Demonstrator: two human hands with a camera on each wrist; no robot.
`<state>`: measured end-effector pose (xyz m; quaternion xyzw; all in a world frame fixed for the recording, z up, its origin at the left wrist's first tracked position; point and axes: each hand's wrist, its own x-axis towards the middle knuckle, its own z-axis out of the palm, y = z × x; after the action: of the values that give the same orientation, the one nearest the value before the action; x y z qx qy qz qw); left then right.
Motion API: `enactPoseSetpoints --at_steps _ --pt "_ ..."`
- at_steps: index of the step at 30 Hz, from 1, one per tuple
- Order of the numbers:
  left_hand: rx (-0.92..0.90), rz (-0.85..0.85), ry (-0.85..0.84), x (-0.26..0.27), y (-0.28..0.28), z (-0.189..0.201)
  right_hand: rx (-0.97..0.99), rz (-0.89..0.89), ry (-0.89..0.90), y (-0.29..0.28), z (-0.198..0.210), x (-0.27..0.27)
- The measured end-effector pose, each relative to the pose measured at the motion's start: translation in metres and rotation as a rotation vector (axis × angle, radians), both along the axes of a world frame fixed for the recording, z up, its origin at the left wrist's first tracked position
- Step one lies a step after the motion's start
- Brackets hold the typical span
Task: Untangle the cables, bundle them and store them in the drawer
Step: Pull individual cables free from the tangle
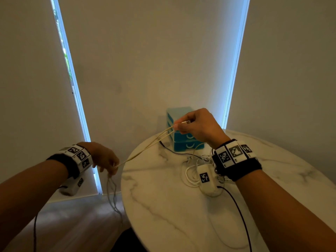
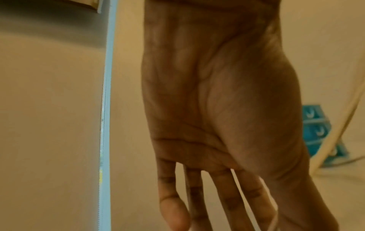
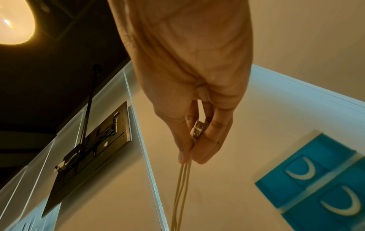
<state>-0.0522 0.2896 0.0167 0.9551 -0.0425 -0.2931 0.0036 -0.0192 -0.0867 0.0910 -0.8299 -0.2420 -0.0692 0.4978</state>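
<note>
Left hand (image 1: 103, 159) fingers (image 2: 171, 207) blurred, grip on cream cable (image 1: 143, 149) perhaps loose, drawer unit (image 1: 183, 139) partly hidden behind right hand (image 1: 197, 125)

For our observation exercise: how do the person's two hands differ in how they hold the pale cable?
The right hand is raised above the table, pinching the pale cable near its plug; the left hand sits lower, off the table's edge, strands dangling below it. Both hold the same cable, stretched between them.

You have two hands (image 1: 106, 159) working, one blue drawer unit (image 1: 183, 140) with three drawers, one round table (image 1: 181, 206).
</note>
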Motion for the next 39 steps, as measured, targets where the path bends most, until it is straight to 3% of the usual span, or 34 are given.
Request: enactPoseSetpoints --at_steps 2,5,6,7,12,16,18,21,24,27,29,32,36,39 --pt "-0.055 0.024 -0.187 0.003 0.016 -0.003 0.006 0.012 0.007 -0.010 0.000 -0.002" --pt "-0.218 0.155 -0.857 0.018 0.036 -0.004 0.031 -0.055 -0.033 -0.017 -0.009 -0.002" --pt "-0.268 0.206 -1.007 0.026 0.037 -0.004 0.059 -0.103 -0.058 -0.018 -0.012 -0.001" --pt "-0.322 0.238 -1.053 0.033 0.033 -0.004 0.085 -0.152 -0.083 -0.019 -0.016 0.001" --pt "-0.517 0.251 -0.660 0.052 -0.046 0.034 0.079 -0.238 -0.137 -0.024 -0.032 0.010" --pt "-1.010 0.038 -0.753 0.038 -0.160 0.055 0.011 -0.236 -0.162 -0.024 -0.048 0.014" --pt "-1.061 -0.045 -0.649 0.030 -0.210 0.053 -0.061 -0.259 -0.228 -0.021 -0.054 0.017" --pt "-0.999 -0.074 -0.503 0.037 -0.253 0.044 -0.175 -0.311 -0.312 -0.028 -0.056 0.020" --pt "-1.031 -0.010 -0.524 0.055 -0.269 0.032 -0.094 -0.324 -0.343 -0.045 -0.061 0.022" --pt "-1.221 0.115 -0.532 0.066 -0.288 0.021 0.095 -0.338 -0.342 -0.061 -0.074 0.025" --pt "-1.339 0.181 -0.558 0.069 -0.299 0.016 0.319 -0.291 -0.224 -0.075 -0.080 0.027" --pt "-1.355 0.253 -0.772 0.076 -0.304 0.006 0.636 -0.313 -0.042 -0.101 -0.089 0.027" --pt "-1.542 0.325 -0.871 0.085 -0.305 -0.010 0.548 -0.394 -0.004 -0.117 -0.106 0.033" --pt "-1.503 0.365 -0.816 0.090 -0.302 -0.019 0.503 -0.423 -0.046 -0.122 -0.111 0.041"
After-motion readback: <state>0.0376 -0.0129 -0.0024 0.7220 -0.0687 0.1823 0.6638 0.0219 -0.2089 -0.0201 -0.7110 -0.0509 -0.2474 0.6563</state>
